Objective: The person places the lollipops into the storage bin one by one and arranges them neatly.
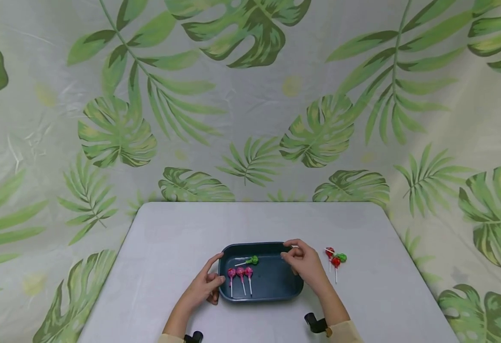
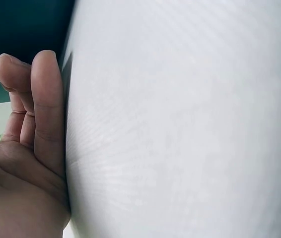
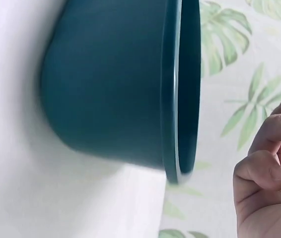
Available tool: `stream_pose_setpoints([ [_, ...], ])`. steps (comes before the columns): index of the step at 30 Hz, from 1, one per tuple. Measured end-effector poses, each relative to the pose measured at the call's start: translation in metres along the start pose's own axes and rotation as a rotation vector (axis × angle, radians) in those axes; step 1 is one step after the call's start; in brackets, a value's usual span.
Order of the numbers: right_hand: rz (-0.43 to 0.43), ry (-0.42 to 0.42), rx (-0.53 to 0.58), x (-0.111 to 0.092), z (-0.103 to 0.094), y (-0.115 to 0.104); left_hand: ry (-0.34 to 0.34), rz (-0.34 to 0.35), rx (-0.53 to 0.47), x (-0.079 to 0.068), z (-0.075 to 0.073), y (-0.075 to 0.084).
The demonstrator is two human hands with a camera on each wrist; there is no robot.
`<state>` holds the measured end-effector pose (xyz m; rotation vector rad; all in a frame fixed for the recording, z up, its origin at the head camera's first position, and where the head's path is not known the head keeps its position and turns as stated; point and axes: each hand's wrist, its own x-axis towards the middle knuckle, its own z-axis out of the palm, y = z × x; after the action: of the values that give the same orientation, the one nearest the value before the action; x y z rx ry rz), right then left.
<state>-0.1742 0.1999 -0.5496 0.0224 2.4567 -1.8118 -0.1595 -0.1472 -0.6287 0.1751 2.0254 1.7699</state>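
Note:
A dark blue tray [image 1: 271, 299] sits on the table. Three pink lollipops [image 1: 240, 272] stand in a row at its left, sticks toward the front, and a green lollipop [image 1: 254, 260] lies behind them. My left hand [image 1: 200, 288] holds the tray's left side, thumb and a finger at the rim; the lower fingers [image 2: 47, 99] lie against the wall in the left wrist view. Over the tray's right back corner is my right hand [image 1: 306, 264], its fingers loosely bent. In the right wrist view this hand stands apart from the rim, with nothing visible in it.
Right of the tray, red lollipops [image 1: 336, 262] and a green lollipop [image 1: 342, 257] lie in a small cluster on the white table [image 1: 181, 224]. A leaf-patterned sheet [image 1: 250, 95] hangs behind the table. Dark wrist cameras [image 1: 315, 324] sit at both wrists.

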Motion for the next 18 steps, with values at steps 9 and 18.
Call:
stream_pose_setpoints([
  [9,0.039,0.107,0.031,-0.003,-0.026,0.005,0.007,-0.027,-0.008,-0.002,-0.001,0.000],
  [18,0.056,0.180,0.045,-0.008,-0.055,0.012,0.003,-0.025,0.000,-0.004,-0.003,0.001],
])
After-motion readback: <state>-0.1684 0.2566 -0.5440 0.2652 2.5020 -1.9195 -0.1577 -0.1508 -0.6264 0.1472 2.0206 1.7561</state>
